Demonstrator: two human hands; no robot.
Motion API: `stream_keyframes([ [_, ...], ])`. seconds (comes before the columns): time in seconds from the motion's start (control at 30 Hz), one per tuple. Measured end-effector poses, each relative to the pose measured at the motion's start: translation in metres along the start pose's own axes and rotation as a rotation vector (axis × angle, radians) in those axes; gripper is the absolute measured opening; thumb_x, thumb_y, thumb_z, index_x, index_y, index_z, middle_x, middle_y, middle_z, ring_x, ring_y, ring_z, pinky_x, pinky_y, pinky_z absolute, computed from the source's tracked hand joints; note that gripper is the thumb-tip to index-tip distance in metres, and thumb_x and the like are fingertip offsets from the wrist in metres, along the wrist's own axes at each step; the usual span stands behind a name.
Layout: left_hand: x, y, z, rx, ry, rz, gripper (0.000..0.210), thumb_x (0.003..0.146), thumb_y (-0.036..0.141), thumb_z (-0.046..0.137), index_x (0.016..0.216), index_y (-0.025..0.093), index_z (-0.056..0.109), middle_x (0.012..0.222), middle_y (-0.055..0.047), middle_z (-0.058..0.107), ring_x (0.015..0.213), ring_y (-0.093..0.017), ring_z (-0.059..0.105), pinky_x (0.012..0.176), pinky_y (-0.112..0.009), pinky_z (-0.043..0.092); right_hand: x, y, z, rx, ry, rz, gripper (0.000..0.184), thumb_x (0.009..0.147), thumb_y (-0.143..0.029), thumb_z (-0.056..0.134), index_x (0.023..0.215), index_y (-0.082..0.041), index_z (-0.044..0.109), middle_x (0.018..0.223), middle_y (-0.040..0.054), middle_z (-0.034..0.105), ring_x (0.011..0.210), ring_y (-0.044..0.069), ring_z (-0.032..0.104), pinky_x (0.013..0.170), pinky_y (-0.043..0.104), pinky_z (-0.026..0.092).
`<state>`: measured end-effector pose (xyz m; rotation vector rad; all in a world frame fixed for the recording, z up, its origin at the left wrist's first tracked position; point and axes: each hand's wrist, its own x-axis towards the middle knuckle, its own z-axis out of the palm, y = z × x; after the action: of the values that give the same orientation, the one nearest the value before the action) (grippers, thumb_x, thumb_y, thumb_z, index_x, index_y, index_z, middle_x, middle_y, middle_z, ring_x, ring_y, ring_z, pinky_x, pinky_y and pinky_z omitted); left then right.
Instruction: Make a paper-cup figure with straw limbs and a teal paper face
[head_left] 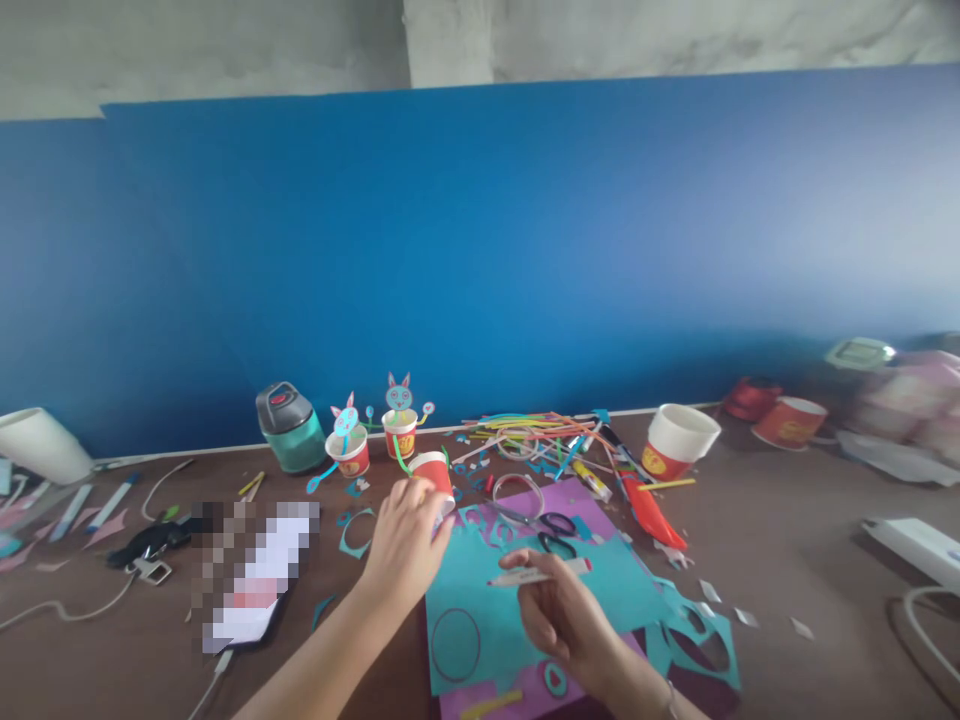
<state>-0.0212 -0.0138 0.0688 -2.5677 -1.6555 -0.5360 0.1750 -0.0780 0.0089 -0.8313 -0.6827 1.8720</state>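
Observation:
My left hand (409, 530) is closed round a red and white paper cup (435, 468), which tilts and has green strips at its sides; my fingers hide part of it. In my right hand (559, 615) is a white marker (536, 574) with a red end, held level above the turquoise paper (600, 580). A drawn circle (456, 645) shows on that paper, which lies over a purple sheet (581, 497). Behind the held cup stand two paper cups with rabbit faces, one rabbit cup (402, 435) and another rabbit cup (349, 455) to its left.
Scissors (556, 524) and a ring of tape (517, 497) lie beyond the turquoise paper. Coloured sticks (532, 432) are heaped farther back. At right are a large paper cup (679, 440) and a red pouch (654, 515). A teal bottle (296, 430) and a phone (262, 580) are at left.

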Motion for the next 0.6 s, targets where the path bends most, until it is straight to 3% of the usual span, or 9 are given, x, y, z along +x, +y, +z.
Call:
stream_keyframes([
  [0.17, 0.079, 0.032, 0.022, 0.126, -0.101, 0.156, 0.020, 0.088, 0.024, 0.052, 0.086, 0.013, 0.069, 0.098, -0.011, 0.061, 0.106, -0.028, 0.047, 0.086, -0.040, 0.039, -0.001, -0.013, -0.002, -0.039, 0.068, -0.224, 0.039, 0.086, -0.050, 0.045, 0.096, -0.015, 0.061, 0.035, -0.0091, 0.038, 0.032, 0.005, 0.021, 0.038, 0.022, 0.011],
  [0.27, 0.105, 0.041, 0.046, 0.150, -0.171, 0.185, 0.015, 0.081, 0.021, 0.060, 0.082, 0.009, 0.069, 0.095, -0.015, 0.062, 0.106, -0.030, 0.048, 0.088, -0.042, 0.038, -0.001, -0.019, -0.007, -0.080, 0.092, -0.306, 0.041, 0.087, -0.049, 0.043, 0.094, -0.014, 0.062, 0.040, -0.0081, 0.037, 0.036, 0.005, 0.022, 0.041, 0.024, 0.013],
  [0.43, 0.116, 0.044, 0.068, 0.126, -0.225, 0.122, 0.013, 0.073, 0.017, 0.066, 0.082, 0.007, 0.066, 0.093, -0.015, 0.064, 0.102, -0.029, 0.054, 0.088, -0.044, 0.039, 0.001, -0.023, -0.015, -0.168, 0.201, -0.400, 0.040, 0.085, -0.051, 0.047, 0.089, -0.014, 0.062, 0.049, -0.0051, 0.042, 0.046, 0.008, 0.031, 0.045, 0.024, 0.019],
  [0.53, 0.109, 0.044, 0.057, 0.035, -0.152, 0.112, 0.013, 0.076, 0.019, 0.063, 0.083, 0.008, 0.065, 0.093, -0.017, 0.064, 0.101, -0.031, 0.054, 0.086, -0.043, 0.039, 0.002, -0.029, -0.017, -0.186, 0.281, -0.477, 0.030, 0.083, -0.048, 0.053, 0.087, -0.018, 0.059, 0.052, -0.0049, 0.046, 0.048, 0.009, 0.034, 0.046, 0.024, 0.023],
  [0.6, 0.098, 0.044, 0.043, -0.063, -0.088, 0.140, 0.014, 0.083, 0.022, 0.056, 0.092, 0.013, 0.063, 0.094, -0.011, 0.064, 0.098, -0.026, 0.055, 0.085, -0.038, 0.040, 0.001, -0.034, -0.018, -0.169, 0.339, -0.522, 0.024, 0.081, -0.045, 0.057, 0.078, -0.020, 0.056, 0.056, -0.0041, 0.052, 0.051, 0.010, 0.037, 0.047, 0.023, 0.026],
])
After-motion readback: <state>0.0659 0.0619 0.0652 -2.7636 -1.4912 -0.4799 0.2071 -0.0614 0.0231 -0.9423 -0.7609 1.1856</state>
